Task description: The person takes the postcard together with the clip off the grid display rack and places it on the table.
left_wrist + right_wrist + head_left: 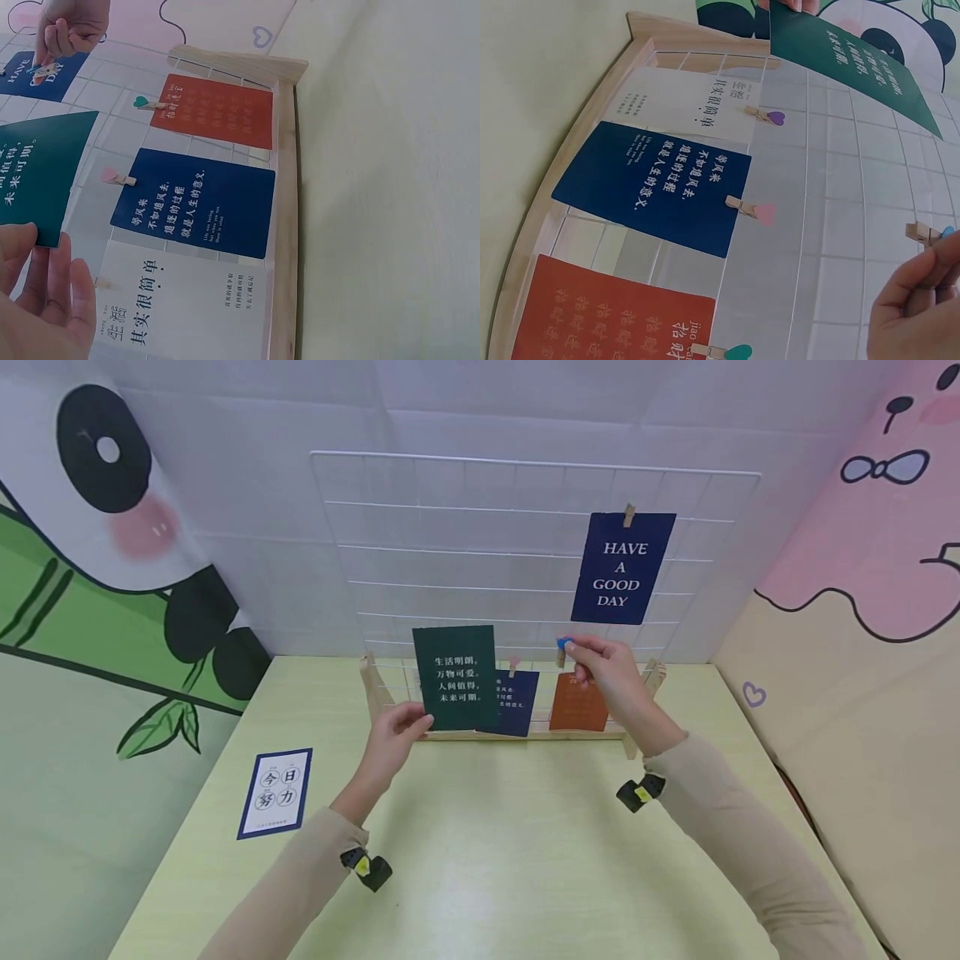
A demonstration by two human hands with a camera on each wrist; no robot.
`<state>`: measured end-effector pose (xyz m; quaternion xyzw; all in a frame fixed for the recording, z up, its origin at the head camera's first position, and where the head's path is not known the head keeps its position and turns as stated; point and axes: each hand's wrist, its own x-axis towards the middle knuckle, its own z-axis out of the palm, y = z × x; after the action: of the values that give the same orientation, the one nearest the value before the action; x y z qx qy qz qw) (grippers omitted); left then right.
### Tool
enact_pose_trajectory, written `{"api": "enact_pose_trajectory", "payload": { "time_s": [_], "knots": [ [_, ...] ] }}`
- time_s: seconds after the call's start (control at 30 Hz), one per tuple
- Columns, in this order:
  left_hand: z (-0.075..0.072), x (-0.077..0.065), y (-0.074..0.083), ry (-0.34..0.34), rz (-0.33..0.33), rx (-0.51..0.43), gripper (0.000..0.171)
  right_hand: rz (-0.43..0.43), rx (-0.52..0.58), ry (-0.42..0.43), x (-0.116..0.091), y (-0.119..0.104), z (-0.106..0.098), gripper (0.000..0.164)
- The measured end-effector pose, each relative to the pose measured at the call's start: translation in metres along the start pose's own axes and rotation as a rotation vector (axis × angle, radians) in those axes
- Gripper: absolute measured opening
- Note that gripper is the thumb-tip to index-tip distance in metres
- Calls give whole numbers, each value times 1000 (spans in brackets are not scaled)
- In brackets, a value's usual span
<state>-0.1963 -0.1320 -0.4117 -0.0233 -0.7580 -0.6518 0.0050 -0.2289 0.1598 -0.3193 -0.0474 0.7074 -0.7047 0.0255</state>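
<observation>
My left hand (386, 743) pinches a dark green card (455, 652) with white Chinese lettering by its lower left corner. The card stands in front of a white wire grid (525, 462). My right hand (615, 681) pinches a small wooden clothespin (921, 232) with a blue ornament, just below a navy "HAVE A GOOD DAY" card (622, 531) clipped high on the grid. Lower down hang an orange-red card (217, 112), a navy card (195, 202) and a white card (187, 300), each with a clothespin. In the head view the green card hides the white one.
The grid stands in a wooden base (285, 225) with end supports (375, 689) at the back of a pale table (480, 860). A blue-bordered white card (275, 793) lies on the table at left. Behind stands a wall covering with a cartoon panda (105, 447).
</observation>
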Motion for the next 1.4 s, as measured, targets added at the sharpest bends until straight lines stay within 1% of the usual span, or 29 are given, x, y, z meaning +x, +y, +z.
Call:
{"api": "enact_pose_trajectory", "payload": {
  "time_s": [0.13,0.4,0.6,0.93,1.2,1.4],
  "knots": [
    [0,-3,-4,6,-21,-9,24,13,-25,2,-2,5,-3,34],
    [-3,-6,-12,12,-38,-13,21,34,-58,2,-7,14,-9,35],
    [-9,-12,-20,18,-62,15,22,37,-71,2,-11,22,-14,34],
    [-25,-19,-35,23,-97,42,28,64,-68,19,-15,34,-26,36],
    [-39,-26,-45,18,-123,55,31,74,-115,-33,-20,44,-39,37],
    [-51,-33,-53,34,-136,78,31,72,-126,-42,-23,53,-48,36]
  ]
}}
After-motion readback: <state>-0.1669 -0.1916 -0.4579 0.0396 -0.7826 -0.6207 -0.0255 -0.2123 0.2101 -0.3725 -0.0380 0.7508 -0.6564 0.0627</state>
